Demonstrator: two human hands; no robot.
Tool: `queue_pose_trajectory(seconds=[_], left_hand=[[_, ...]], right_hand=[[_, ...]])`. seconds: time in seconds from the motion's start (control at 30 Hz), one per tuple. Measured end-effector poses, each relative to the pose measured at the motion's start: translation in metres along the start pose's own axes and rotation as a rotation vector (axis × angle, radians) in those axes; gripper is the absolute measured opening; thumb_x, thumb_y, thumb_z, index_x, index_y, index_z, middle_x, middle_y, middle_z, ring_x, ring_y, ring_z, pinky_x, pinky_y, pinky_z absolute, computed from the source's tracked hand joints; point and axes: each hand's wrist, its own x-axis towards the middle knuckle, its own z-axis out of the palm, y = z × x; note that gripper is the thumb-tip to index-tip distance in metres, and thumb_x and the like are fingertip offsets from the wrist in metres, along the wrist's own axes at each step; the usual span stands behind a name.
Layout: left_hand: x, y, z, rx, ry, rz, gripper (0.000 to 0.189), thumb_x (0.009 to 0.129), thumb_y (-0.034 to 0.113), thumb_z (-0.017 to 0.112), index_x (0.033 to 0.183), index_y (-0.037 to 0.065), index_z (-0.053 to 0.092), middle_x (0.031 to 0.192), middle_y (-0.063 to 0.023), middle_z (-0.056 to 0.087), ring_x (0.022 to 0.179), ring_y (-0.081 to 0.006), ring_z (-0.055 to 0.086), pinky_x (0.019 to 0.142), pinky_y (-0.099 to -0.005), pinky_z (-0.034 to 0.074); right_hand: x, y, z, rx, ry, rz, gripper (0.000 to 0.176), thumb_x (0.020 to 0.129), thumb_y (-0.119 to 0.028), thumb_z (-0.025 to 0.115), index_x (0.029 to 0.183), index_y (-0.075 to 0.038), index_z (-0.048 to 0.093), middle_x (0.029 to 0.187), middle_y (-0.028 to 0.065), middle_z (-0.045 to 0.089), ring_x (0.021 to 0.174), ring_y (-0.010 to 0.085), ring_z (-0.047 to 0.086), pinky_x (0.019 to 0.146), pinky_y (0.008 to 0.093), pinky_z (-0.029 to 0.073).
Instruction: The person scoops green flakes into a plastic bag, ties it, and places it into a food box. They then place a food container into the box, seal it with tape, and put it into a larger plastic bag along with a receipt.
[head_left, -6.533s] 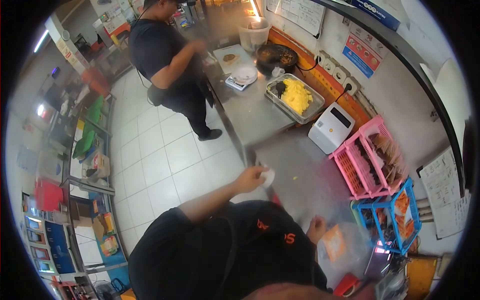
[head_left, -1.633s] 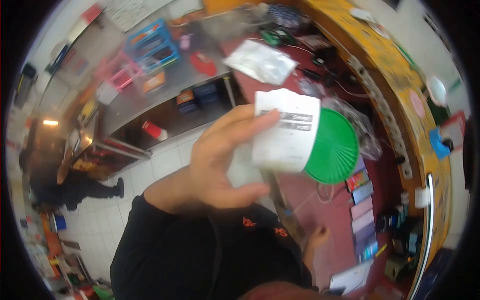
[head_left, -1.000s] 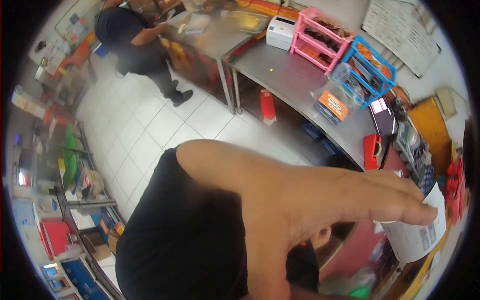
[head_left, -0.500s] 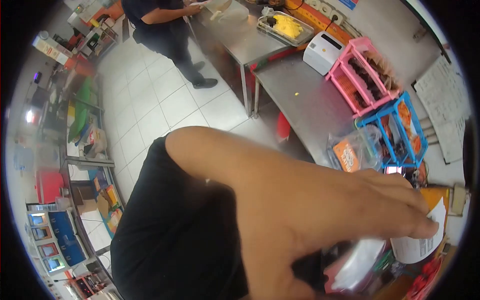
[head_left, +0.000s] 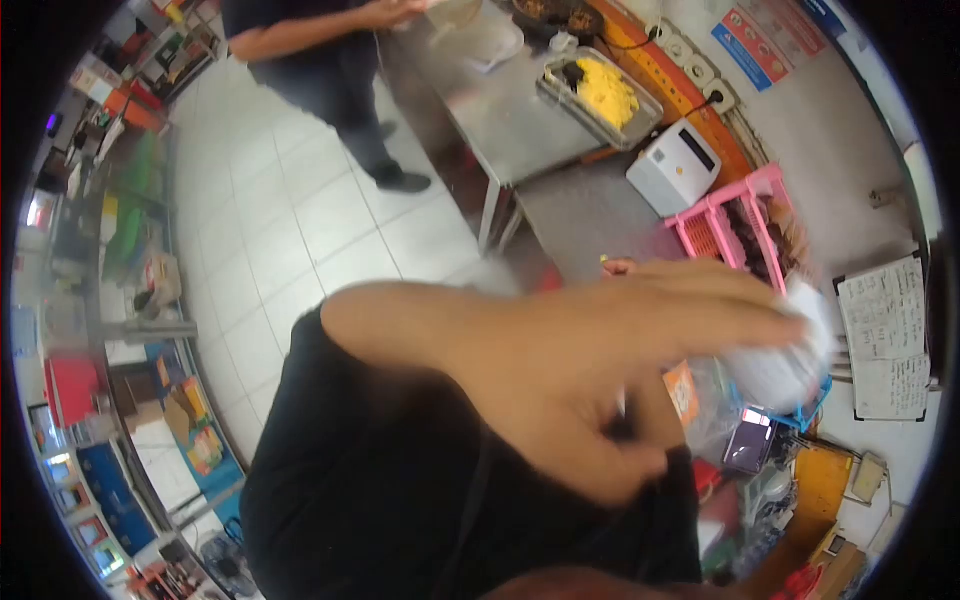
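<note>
A commercial food kitchen, probably a takeaway's back room, though the picture is blurred; stainless steel counters (head_left: pixel 545 135) run along the wall; a tray of yellow food (head_left: pixel 603 92) and a dark pan (head_left: pixel 556 13) sit on them; a white label printer (head_left: pixel 675 180), pink basket (head_left: pixel 735 225), wall notices (head_left: pixel 770 32); white tiled floor (head_left: pixel 300 225); stocked shelves (head_left: pixel 110 250).

free: counter (head_left: pixel 575 212) front | blocked: pink rack (head_left: pixel 722 222), printer (head_left: pixel 675 166) at wall
</note>
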Motion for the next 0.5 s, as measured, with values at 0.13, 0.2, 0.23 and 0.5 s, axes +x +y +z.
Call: queue_pose_trajectory(seconds=[0.13,0.2,0.23,0.5], left_hand=[[-0.063,-0.027,-0.091,0.222,0.057,-0.397,0.065,0.082,0.022,0.060,0.137,-0.004,0.036,0.134,-0.0170,0.043,0.123,-0.0256,0.043,0.105,-0.0342,0.028],[-0.106,-0.056,-0.120,0.250,0.167,-0.510,0.059,0.084,0.019,0.060,0.136,0.000,0.040,0.131,-0.0151,0.047,0.123,-0.0249,0.043,0.104,-0.0346,0.029],[-0.127,-0.069,-0.133,0.205,0.237,-0.574,0.056,0.084,0.018,0.060,0.134,0.001,0.043,0.129,-0.0144,0.048,0.123,-0.0243,0.043,0.104,-0.0347,0.029],[-0.252,-0.144,-0.184,0.023,0.556,-1.077,0.041,0.083,0.010,0.061,0.121,-0.001,0.054,0.120,-0.0124,0.056,0.113,-0.0228,0.051,0.098,-0.0330,0.037]], right_hand=[[0.152,0.009,0.058,0.471,-0.299,-0.024,0.027,0.089,-0.013,0.057,0.113,-0.003,0.051,0.100,0.0074,0.058,0.091,0.0156,0.057,0.081,0.0297,0.047],[0.223,0.048,0.081,0.553,-0.548,-0.218,0.020,0.088,-0.013,0.056,0.105,-0.003,0.057,0.093,0.0060,0.061,0.083,0.0146,0.058,0.074,0.0298,0.048],[0.237,0.037,0.105,0.175,-0.466,-0.388,0.021,0.088,-0.014,0.057,0.106,-0.003,0.056,0.092,0.0058,0.062,0.082,0.0148,0.058,0.073,0.0302,0.048],[0.340,0.088,0.125,0.599,0.358,0.430,0.016,0.093,-0.020,0.051,0.098,-0.007,0.059,0.076,0.0020,0.057,0.062,0.0095,0.051,0.053,0.0248,0.041]])
